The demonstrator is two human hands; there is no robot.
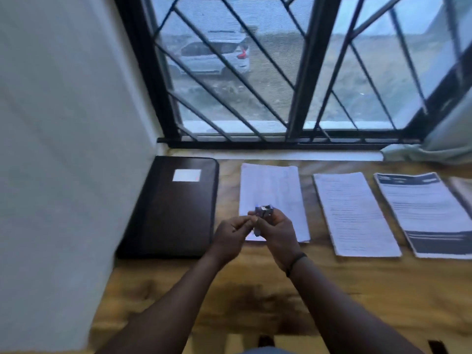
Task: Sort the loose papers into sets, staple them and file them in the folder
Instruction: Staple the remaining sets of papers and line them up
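Wooden and streaked with dark grain, the table (332,290) runs up to a barred window (281,72). Above its near middle the right hand (277,232) grips a small stapler (263,210), fingers curled round it, with a dark band (296,263) on that wrist. The left hand (229,237) is raised just beside it, thumb and forefinger pinched together at the stapler's side; the blur hides whether anything lies between those fingertips. At the far left, against the pale wall (63,149), a dark brown folder (176,208) lies closed and flat, a white label (186,175) on its cover. To its right, three sets of papers lie in a row, apart from one another: a set of lined sheets (273,190) partly behind the hands, a set of printed text (355,213) in the middle, and a set with dark bands at top and bottom (429,213) on the right. The edge of another sheet (463,190) shows at the frame's right border. Outside the window stands a silver car (212,57).
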